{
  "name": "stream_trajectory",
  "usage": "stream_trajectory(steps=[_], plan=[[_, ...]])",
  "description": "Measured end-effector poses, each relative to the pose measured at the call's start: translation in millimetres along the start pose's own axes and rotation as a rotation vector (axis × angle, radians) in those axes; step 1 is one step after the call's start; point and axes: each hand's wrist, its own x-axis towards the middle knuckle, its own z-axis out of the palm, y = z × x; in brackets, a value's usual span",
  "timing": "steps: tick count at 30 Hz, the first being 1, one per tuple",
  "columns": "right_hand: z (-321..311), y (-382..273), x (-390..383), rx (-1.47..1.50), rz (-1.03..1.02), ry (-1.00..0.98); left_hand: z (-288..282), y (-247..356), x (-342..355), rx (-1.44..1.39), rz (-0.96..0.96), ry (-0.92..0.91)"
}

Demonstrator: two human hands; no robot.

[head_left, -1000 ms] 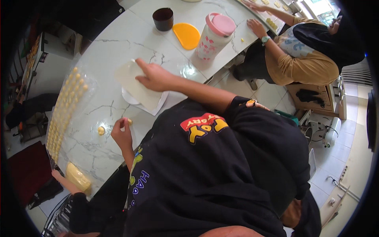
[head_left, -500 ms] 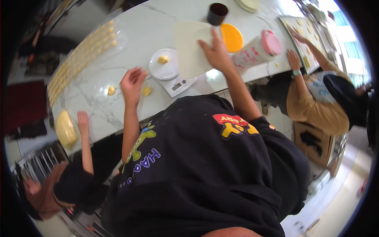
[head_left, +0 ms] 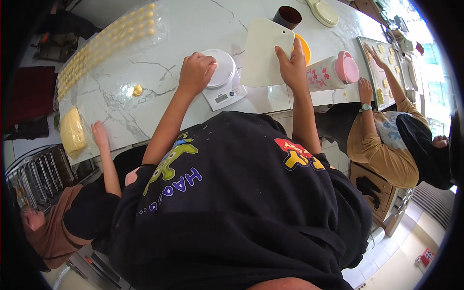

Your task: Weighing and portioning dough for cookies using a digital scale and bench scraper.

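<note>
My left hand (head_left: 195,73) is at the left side of the round plate of a white kitchen scale (head_left: 224,67). Its fingers are bent and pinched together, and they hide whatever they hold. No dough shows on the visible part of the plate. To the right, my right hand (head_left: 294,69) grips the right edge of a thin white cutting board (head_left: 263,53) with a small hole near one corner, the thumb lying on its face. Left of my left forearm, a small yellow dough lump (head_left: 137,90) rests on the marble-patterned table (head_left: 193,29).
Rows of dough balls under plastic (head_left: 116,36) and a wrapped dough block (head_left: 72,131) lie at the left, near a co-worker's hand (head_left: 99,134). Past my right hand are an orange disc (head_left: 303,47), a dark cup (head_left: 287,18), a pink-lidded bottle (head_left: 324,73) and another co-worker's tray (head_left: 386,60).
My left hand has moved right onto the scale, and the dough ball there is out of sight. The dough piece beside the scale no longer shows. My right hand has closed on the board's edge.
</note>
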Motion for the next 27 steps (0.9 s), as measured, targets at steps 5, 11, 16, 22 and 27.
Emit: stream_trajectory(steps=[5,11,16,22,27], plan=[[4,8,5,0.024,-0.008,-0.010,-27,12,-14,-0.252,0.191,0.466],[6,11,13,-0.023,0.045,-0.049,-40,-4,-35,-0.334,0.005,0.502],[6,16,14,-0.085,0.033,-0.070,-30,-4,-37,-0.390,-0.105,0.414],[8,18,15,-0.095,0.047,-0.105,4,2,-15,-0.012,0.059,0.278],[8,13,9,-0.107,0.018,-0.078,30,-19,-17,-0.175,0.027,0.169]])
